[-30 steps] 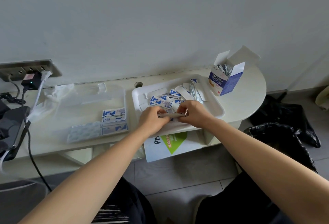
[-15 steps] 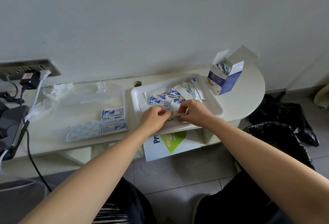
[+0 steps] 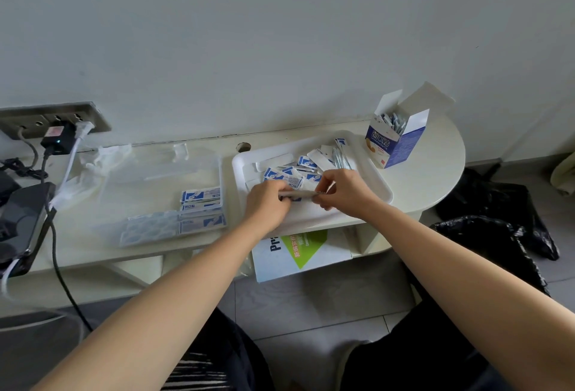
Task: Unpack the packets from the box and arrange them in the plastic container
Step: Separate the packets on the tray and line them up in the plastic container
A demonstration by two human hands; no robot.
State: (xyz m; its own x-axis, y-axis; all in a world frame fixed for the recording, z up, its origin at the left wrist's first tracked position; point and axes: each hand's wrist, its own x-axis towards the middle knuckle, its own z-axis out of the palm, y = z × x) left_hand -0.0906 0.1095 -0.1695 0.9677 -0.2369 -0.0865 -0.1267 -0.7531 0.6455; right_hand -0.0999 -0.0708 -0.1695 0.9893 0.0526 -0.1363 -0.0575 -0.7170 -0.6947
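Left hand [image 3: 267,204], right hand [image 3: 350,194] pinching opposite ends of thin blue-white paper packet stack [image 3: 298,194] above white plastic tray [image 3: 385,194]; uneven squeezing possibly risking packets sliding out.

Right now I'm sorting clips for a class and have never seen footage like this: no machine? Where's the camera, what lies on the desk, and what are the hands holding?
No machine: a person works bare-handed, and the one camera sits on their head, looking down. The left hand and right hand pinch a small stack of packets by its ends over a white tray strewn with loose packets. Right of the tray stands the open box, more packets inside. Left lies a clear plastic container with a few packets already laid in.
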